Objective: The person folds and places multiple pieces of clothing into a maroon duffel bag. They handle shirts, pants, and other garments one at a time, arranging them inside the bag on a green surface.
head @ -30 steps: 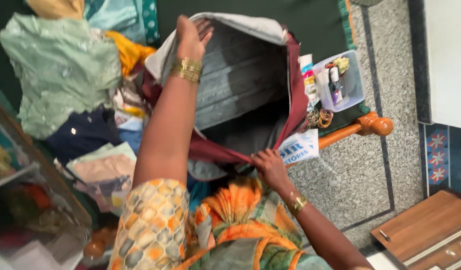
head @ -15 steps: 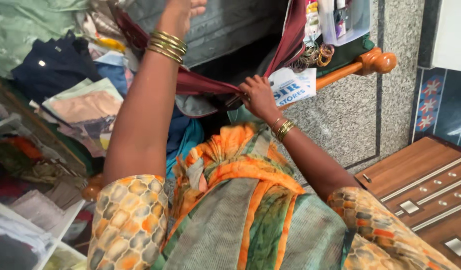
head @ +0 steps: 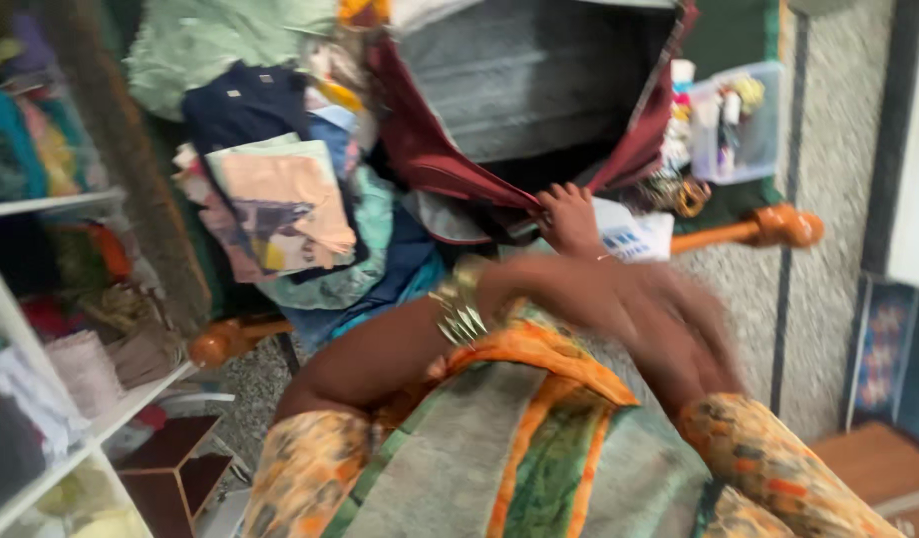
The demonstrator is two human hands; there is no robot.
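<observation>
Withdrawn from the far rim, the left hand (head: 524,289) is blurred across the body; its grip cannot be told. The maroon bag (head: 519,110), centre-far, is pinched at its near edge by the right hand (head: 569,214). Holding the mouth open seems underway; next, something to pack must be picked up.

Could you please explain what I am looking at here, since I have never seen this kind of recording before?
There is no machine: a camera worn on a person's head looks down at their own bare hands. The right hand grips the near edge of an open maroon bag with a grey lining. The left hand is a blur in front of the body; whether it holds anything cannot be told. Beside the bag lie folded clothes; beyond it stands a clear plastic box of small items. Shelves stand at left.
</observation>
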